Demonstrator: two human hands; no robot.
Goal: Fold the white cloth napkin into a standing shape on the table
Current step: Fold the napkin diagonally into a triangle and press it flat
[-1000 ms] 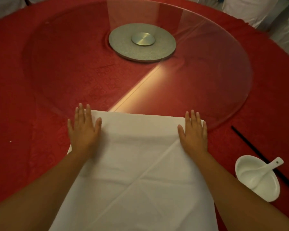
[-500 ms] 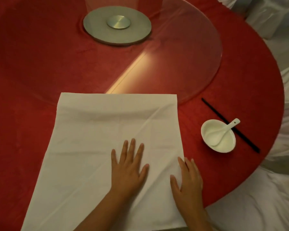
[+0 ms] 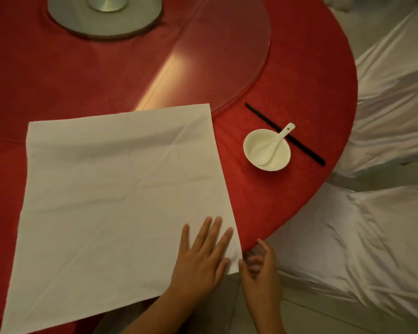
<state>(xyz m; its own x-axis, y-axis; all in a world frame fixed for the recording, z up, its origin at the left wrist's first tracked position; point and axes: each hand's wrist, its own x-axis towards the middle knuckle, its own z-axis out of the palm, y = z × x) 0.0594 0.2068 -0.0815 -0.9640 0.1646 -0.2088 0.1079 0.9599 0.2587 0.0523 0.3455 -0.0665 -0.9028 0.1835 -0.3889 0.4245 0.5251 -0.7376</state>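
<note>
Only the head cam to go on here, so one view. The white cloth napkin (image 3: 116, 201) is spread flat and unfolded on the red tablecloth (image 3: 287, 201), with its near right corner hanging just past the table's curved edge. No fold has gone in yet, only a few old crease lines across it.

What's changed: a second ago both hands were flat on the far corners, pressing the cloth out. Half a second ago they'd slid back to the near right part. Now the left hand (image 3: 200, 259) lies open, palm down, fingers spread on the cloth just inside that near right corner. The right hand (image 3: 261, 271) has come off the top of the cloth and sits just past the corner at the table edge, fingers loosely curled, not gripping anything as far as the view shows. Whether a fingertip touches the hem is hard to tell.

The camera has also swung right, so the white bowl (image 3: 266, 149) with its spoon (image 3: 274, 145) and the black chopstick (image 3: 285, 134) beside it are now mid-frame, well apart from the napkin. The glass turntable (image 3: 227, 56) sits beyond the far edge.

Looks like smoothing is done and the right hand is about to pinch that corner for a first fold, probably diagonal. The overhanging corner should be easy to pick up.
</note>
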